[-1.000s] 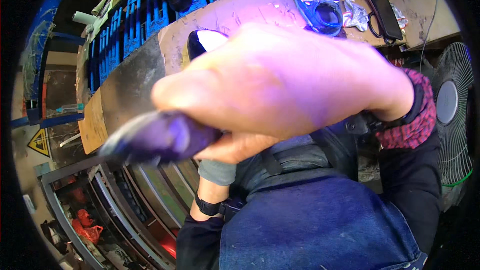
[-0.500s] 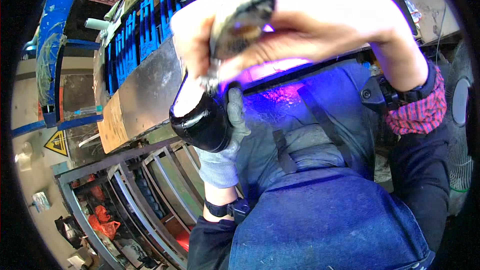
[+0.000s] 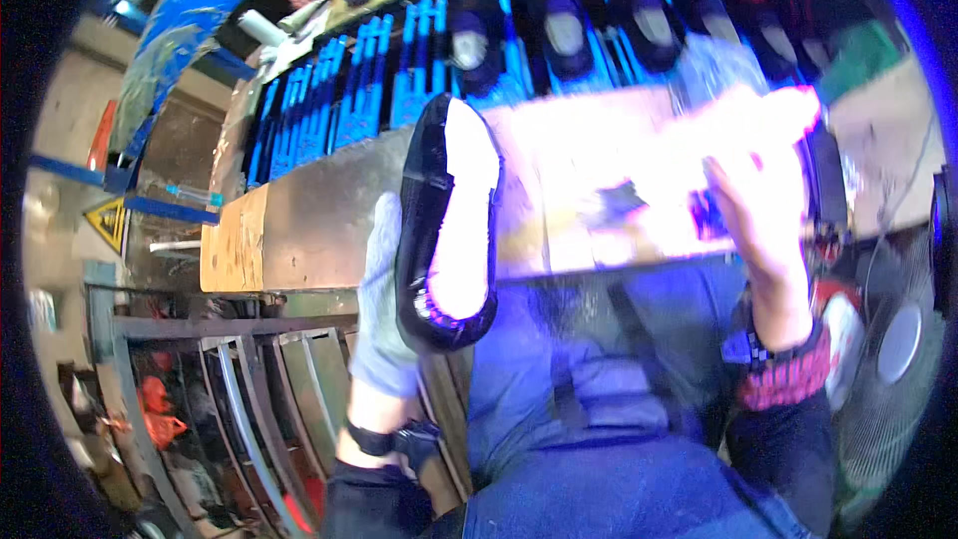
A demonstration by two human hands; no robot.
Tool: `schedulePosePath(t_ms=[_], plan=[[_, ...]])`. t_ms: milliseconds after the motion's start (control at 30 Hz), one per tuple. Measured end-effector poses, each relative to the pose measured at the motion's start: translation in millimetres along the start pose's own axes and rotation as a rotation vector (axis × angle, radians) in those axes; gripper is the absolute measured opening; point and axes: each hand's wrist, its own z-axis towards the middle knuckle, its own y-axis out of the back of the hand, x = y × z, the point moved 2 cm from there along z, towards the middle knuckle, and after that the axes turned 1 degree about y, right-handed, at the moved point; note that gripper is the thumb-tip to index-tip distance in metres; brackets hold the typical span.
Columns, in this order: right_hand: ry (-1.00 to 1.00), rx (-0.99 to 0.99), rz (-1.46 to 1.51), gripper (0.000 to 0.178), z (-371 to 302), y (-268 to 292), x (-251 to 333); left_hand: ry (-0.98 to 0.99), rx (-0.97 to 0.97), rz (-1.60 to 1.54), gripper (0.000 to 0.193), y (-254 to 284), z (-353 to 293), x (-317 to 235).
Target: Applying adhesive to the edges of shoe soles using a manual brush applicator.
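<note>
A black shoe (image 3: 414, 230) stands upright in my left hand (image 3: 379, 289), which wears a grey glove. Its pale underside, rimmed by the black upper, faces right. The glove's fingers run up behind the shoe's left edge. My right hand (image 3: 753, 205) is bare and reaches over the bright part of the workbench (image 3: 299, 210). Glare and motion smear its fingers, so any grip is unclear. A small dark blurred object (image 3: 619, 202) lies left of that hand; its kind cannot be made out.
Blue racks (image 3: 364, 90) line the bench's far side, with several black shoes (image 3: 566, 30) on them to the right. A grey metal frame (image 3: 239, 324) stands below left. A fan (image 3: 893, 349) is at the right, and a blue post (image 3: 190, 50) at upper left.
My right hand has drawn away from the shoe to the right, lower in view; the dark-handled tool it held at the shoe is no longer clearly visible there. The shoe has turned upright.
</note>
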Motion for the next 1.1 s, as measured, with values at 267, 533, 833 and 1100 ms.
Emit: schedulePosePath(t_ms=[267,533,833,1100], plan=[[-0.265,-0.219,0.57,0.019,-47,61,-73,-0.605,-0.168,2.403,0.064,38,177,-151],[-0.422,-0.295,0.438,0.016,-58,76,-89,-0.631,-0.701,2.406,0.076,69,301,-145],[-0.236,-0.301,-0.377,0.016,-23,71,-82,-0.605,-0.395,1.908,0.069,37,155,-93],[-0.716,0.087,-0.467,0.032,-5,36,-99,-0.699,-0.581,1.774,0.031,150,25,-10]])
